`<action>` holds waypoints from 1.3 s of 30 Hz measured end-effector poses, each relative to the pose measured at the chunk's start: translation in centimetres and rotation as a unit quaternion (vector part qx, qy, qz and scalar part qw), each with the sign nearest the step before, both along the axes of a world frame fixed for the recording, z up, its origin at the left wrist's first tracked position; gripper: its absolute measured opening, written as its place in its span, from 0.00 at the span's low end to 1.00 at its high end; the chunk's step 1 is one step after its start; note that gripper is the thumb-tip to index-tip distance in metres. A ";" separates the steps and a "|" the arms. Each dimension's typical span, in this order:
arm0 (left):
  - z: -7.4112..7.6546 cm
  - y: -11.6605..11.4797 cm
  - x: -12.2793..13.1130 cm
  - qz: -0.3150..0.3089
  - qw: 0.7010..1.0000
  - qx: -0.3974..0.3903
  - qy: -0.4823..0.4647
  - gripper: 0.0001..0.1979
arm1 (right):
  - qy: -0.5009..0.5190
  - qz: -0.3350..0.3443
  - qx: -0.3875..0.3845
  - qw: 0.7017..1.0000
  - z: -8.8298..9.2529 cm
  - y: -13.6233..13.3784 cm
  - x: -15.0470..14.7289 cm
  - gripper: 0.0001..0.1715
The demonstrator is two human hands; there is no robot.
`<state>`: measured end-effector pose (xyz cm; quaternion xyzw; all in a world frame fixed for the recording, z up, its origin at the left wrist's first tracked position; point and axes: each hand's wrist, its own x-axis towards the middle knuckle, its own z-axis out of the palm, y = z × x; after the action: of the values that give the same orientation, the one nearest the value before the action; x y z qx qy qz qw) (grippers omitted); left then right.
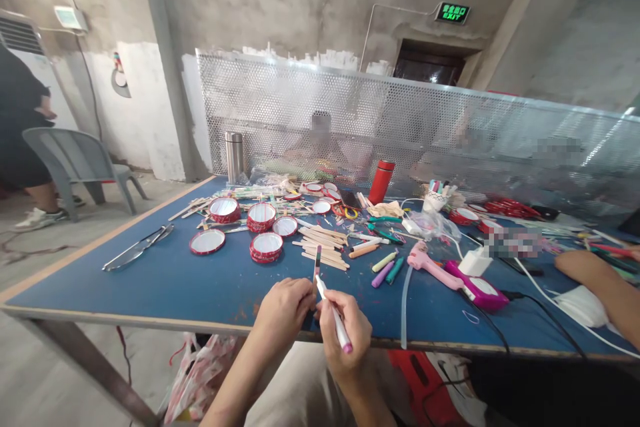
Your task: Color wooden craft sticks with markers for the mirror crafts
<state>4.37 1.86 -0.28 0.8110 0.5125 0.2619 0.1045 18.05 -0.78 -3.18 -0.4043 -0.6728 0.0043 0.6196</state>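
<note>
My left hand [287, 307] is closed on a craft stick [318, 259] that points up and away over the near edge of the table. Dark and pinkish colour covers the stick's upper part. A white marker pen [334, 313] with a purple end sits in my right hand [347, 333], its tip against the stick. Just beyond my hands lies a fan of plain craft sticks [324, 245]. To their left are several round red-rimmed pieces with white tops, the nearest one a small red drum-like piece [266, 248].
On the right lie a pink glue gun [431, 267], coloured pens [384, 271], a magenta box [477, 287] with a white plug, and cables. Metal tongs [139, 248] rest at left. A red bottle [382, 181] stands near the perforated screen [300, 100]. Another person's arm [600, 277] reaches in at right.
</note>
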 end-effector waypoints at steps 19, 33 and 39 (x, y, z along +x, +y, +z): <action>-0.3 0.1 -0.1 0.008 1.000 0.020 0.004 0.14 | 0.037 -0.008 0.001 0.999 -0.2 0.1 -0.1 0.07; -0.4 0.1 -0.2 -0.008 1.000 0.007 -0.018 0.13 | -0.011 0.002 0.027 1.000 0.4 0.1 -0.1 0.08; -0.4 0.1 -0.2 -0.007 1.000 0.011 -0.018 0.14 | -0.011 0.000 0.009 1.000 0.2 0.1 0.0 0.07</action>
<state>4.14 1.92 -0.68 0.8109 0.5019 0.2812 0.1066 18.04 -0.72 -2.96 -0.3988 -0.6791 -0.0063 0.6162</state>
